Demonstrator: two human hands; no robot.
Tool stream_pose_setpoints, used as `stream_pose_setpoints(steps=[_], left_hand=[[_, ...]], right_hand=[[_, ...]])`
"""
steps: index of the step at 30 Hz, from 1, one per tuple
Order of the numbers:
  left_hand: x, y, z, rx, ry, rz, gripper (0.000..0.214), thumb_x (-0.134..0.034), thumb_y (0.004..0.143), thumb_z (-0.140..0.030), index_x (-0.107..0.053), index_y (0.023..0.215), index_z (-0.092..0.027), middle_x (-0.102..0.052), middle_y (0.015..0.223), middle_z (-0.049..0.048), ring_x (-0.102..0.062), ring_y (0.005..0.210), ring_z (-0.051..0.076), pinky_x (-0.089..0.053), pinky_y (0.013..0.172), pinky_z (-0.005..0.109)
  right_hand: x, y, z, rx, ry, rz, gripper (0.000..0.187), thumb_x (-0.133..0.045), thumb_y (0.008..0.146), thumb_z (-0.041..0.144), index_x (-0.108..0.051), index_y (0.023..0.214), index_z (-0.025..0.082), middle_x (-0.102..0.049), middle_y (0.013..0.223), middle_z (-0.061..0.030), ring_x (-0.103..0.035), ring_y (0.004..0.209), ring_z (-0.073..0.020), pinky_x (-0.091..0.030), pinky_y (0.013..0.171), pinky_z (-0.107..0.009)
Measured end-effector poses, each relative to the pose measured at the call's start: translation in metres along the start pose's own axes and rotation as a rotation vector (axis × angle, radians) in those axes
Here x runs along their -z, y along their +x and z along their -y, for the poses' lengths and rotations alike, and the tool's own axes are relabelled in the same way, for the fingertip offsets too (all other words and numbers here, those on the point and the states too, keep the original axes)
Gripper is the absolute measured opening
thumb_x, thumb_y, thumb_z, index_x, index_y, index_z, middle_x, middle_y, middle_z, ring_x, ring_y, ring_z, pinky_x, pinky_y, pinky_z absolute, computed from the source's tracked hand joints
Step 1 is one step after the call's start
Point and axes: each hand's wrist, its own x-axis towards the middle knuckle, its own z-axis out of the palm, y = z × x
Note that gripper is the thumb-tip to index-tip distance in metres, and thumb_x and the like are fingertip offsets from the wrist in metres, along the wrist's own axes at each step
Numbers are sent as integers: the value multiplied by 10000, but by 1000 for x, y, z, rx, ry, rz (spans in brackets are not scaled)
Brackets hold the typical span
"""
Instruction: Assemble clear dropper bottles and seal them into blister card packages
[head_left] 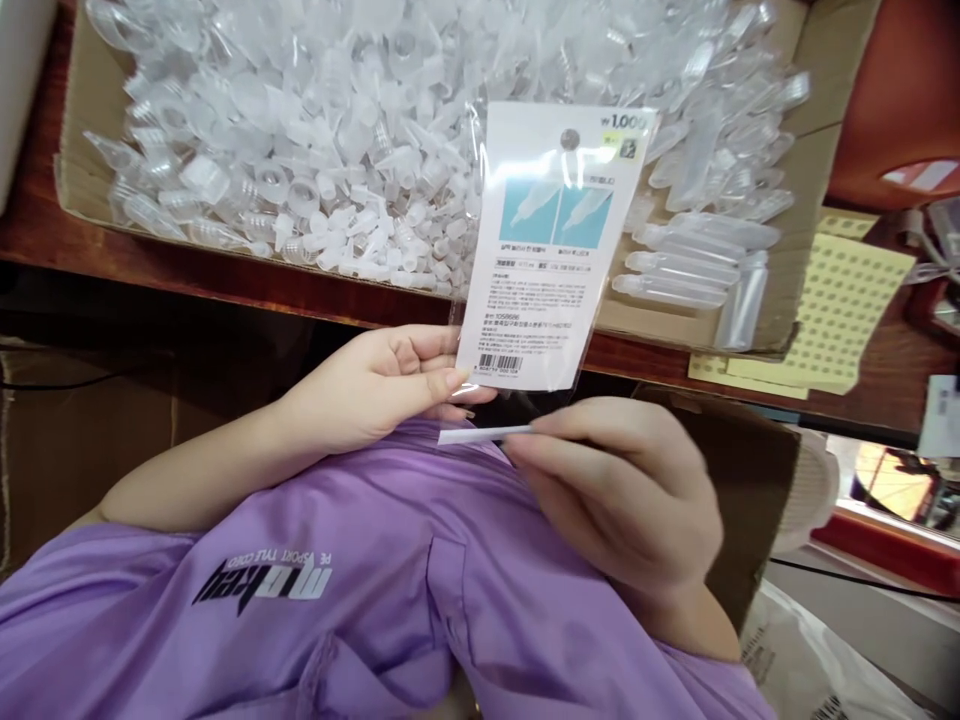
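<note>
My left hand holds a clear plastic bag with a printed white card in it, gripping the lower left corner between thumb and fingers. The card shows two blue pictures, small print, a barcode and a price of 1,000. Between the thumb and fingertips of my right hand, a thin white strip points left, just below the bag's bottom edge. The strip looks apart from the card. My right hand is slightly blurred.
Beyond my hands, a cardboard box holds many clear plastic nozzles and caps. Several small translucent tubes lie at its right side. Yellow sticker sheets rest on the wooden table. An open cardboard carton stands behind my right hand.
</note>
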Motion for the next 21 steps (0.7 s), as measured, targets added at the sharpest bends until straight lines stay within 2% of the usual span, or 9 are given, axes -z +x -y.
stream_pose_setpoints(steps=[2,6,9,13,17,21], left_hand=[[-2,0,-1,-6,-12,27,214,-728,860,-165,-793,1059,-208,-802,1045,53,-754,994,211,-598,819,242],[-6,1,-3,-36,-53,99,229,-669,894,-125,-781,1087,-176,-802,1040,56,-757,989,207,-591,856,249],[-7,2,-4,-57,-65,115,228,-646,898,-82,-779,1065,-162,-800,1049,54,-742,1048,208,-578,911,259],[-6,3,-5,-45,-67,146,292,-725,830,-48,-755,1101,-153,-783,1126,58,-713,1118,220,-546,1002,299],[-8,5,-6,-38,-63,159,256,-645,903,-72,-743,1123,-159,-762,1188,61,-715,1110,205,-570,952,271],[-12,6,-7,-35,-57,152,261,-581,943,-77,-747,1123,-166,-771,1159,59,-734,1057,186,-591,892,243]], right_hand=[[-2,12,5,61,34,122,60,-662,906,183,-692,948,215,-675,856,-12,-649,776,-139,-524,683,-292],[-10,26,7,105,-62,206,128,-602,939,202,-713,1003,213,-734,930,-28,-680,842,-180,-525,694,-326],[-11,29,7,122,-119,213,177,-543,974,202,-720,987,204,-743,948,-32,-676,849,-174,-522,710,-320],[-10,29,7,136,-114,187,158,-560,969,185,-716,949,189,-740,920,-26,-670,813,-163,-499,683,-308],[-10,26,5,127,-85,165,122,-576,963,171,-690,999,195,-742,951,-11,-670,831,-160,-503,708,-304],[-12,20,1,140,-93,145,143,-549,964,136,-652,1044,193,-730,978,-12,-659,884,-152,-517,764,-298]])
